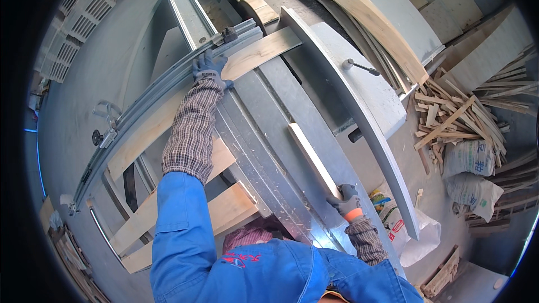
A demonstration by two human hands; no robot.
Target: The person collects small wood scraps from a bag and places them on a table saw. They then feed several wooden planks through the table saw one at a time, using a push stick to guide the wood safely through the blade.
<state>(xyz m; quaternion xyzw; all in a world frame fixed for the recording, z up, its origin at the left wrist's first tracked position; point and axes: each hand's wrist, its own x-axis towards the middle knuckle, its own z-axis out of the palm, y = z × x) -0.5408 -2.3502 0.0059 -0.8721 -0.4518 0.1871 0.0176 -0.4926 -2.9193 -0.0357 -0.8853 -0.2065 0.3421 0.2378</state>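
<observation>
My left hand (210, 70), in a grey glove, is at the metal crosscut fence (168, 87) of a table saw. Its fingers reach over the fence and its thumb sits at the near edge of a long wooden board (263, 53). That board lies along the fence and runs across the saw table (264, 106); its right end meets the long side fence (359, 112). Lower right, my right hand (348, 202), also gloved, is closed round the near end of a narrow wooden strip (313, 157). The strip points away from me over the table.
Two more boards (236, 207) lie across the sliding frame at left. A clamp lever (362, 67) stands on the side fence. Beyond lie a heap of offcuts (455, 115), white sacks (471, 177) and stacked panels. Sawdust and chips dot the table grooves.
</observation>
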